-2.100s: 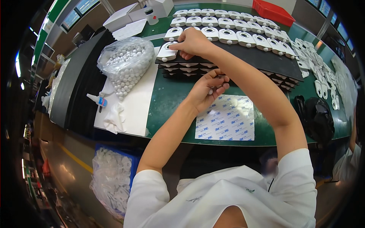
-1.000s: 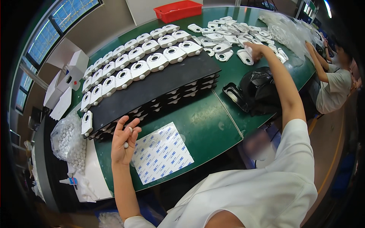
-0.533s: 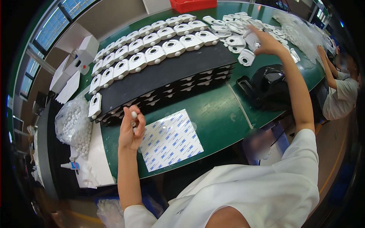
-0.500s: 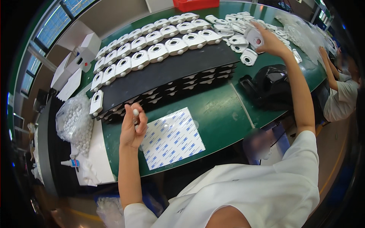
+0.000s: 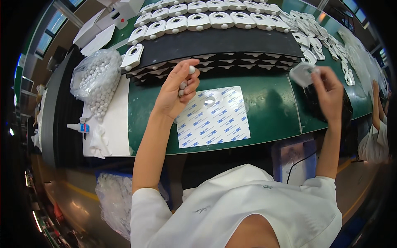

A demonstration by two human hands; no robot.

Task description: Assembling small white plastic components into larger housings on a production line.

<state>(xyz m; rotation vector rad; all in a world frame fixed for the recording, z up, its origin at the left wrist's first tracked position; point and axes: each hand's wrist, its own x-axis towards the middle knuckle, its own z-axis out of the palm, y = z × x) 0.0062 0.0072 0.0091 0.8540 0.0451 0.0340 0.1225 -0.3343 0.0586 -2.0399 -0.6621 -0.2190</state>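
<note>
My left hand point(image 5: 173, 93) is raised by the front of the stacked black boards point(image 5: 215, 47), its fingers curled round several small white balls point(image 5: 192, 70). One ball sits up at the fingertips and the others rest against the palm. Out to the right, my right hand point(image 5: 331, 93) pinches a flat white plastic part point(image 5: 302, 75) with a rounded end; motion smears it a little. Below and between the hands lies a white sheet with blue print point(image 5: 213, 128), bearing a small clear round piece point(image 5: 210, 101). White parts with round holes point(image 5: 198, 22) stand in rows on the top board.
A clear bag of white balls point(image 5: 99, 78) stands at the left, near a small glue bottle point(image 5: 79, 127) and crumpled tissue point(image 5: 98, 140). Loose white parts point(image 5: 304, 39) pile up at the far right beside clear plastic sheeting point(image 5: 359, 53). Another person's arm point(image 5: 375, 103) is at the right edge.
My right hand has come back from the pile toward me with the white part. My left hand still holds the balls. The whole view has shifted.
</note>
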